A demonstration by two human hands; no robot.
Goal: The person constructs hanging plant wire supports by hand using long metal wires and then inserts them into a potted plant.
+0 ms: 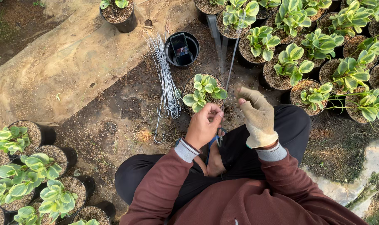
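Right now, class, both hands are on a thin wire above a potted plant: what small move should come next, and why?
Probably lower the wire toward the pot just ahead. The left hand pinches its lower end and the gloved right hand steadies it, while the plant sits directly in front.

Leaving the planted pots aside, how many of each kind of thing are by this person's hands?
Wire bundle: 1
Single wire: 1
Phone: 1
Black pot holding the phone: 1
Fingerless glove: 1
Total: 5
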